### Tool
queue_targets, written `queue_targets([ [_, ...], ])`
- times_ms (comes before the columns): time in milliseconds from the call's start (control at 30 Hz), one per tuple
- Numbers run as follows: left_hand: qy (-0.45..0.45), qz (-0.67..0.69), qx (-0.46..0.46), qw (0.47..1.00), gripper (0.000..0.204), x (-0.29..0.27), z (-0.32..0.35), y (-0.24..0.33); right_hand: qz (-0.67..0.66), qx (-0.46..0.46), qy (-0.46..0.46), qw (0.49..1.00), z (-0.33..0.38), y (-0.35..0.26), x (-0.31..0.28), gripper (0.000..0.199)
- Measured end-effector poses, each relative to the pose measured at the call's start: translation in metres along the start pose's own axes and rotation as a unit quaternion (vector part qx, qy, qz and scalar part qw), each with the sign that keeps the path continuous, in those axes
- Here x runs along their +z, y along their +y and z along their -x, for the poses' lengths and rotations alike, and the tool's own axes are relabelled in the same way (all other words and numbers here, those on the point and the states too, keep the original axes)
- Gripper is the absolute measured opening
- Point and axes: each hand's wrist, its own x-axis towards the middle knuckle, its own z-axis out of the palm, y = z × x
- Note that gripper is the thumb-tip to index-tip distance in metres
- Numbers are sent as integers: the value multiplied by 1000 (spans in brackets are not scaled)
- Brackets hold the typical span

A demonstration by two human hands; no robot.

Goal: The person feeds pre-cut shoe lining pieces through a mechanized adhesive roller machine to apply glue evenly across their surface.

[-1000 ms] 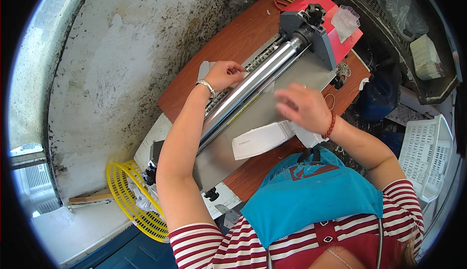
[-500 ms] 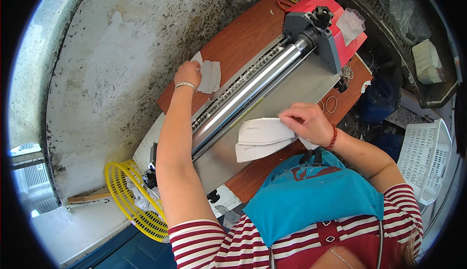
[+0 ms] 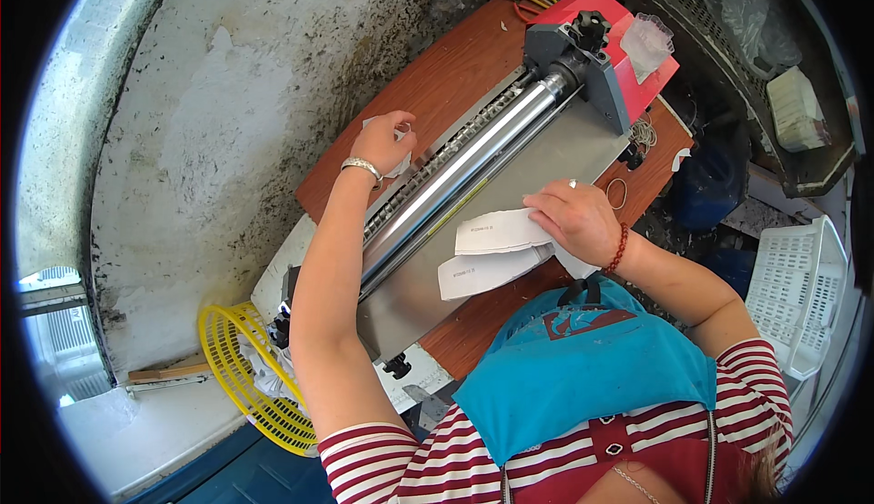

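Observation:
My right hand (image 3: 578, 222) grips a few flat white cut pieces (image 3: 496, 231) with curved edges and small printed marks, fanned out above the near metal plate of a roller machine (image 3: 473, 162). I cannot tell whether they are paper, cloth or leather. Across the roller, my left hand (image 3: 384, 147) has its fingers bent around more white pieces (image 3: 399, 167) on the brown wooden tabletop (image 3: 437, 94). The hand covers most of those pieces.
The machine's red and grey end housing (image 3: 605, 49) stands at the far right, a clear plastic cup (image 3: 648, 44) on it. A yellow basket (image 3: 223, 358) with white scraps is at the lower left, a white crate (image 3: 797, 295) at the right. A stained wall (image 3: 218, 158) borders the left side.
My left hand has moved right, from the edge of the white pieces to over them. My right hand and its pieces have shifted slightly, and the pieces are spread further apart.

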Motion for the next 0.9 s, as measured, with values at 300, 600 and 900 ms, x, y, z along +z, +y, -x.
queue_targets([
  [300,7,23,62,998,34,2,19,32,112,-15,-38,993,1,-1,1,4],
  [600,1,42,72,997,35,2,26,44,61,-7,-32,998,4,1,0,5],
  [900,8,51,84,995,35,5,30,47,138,-24,-52,989,10,-1,4,7],
])
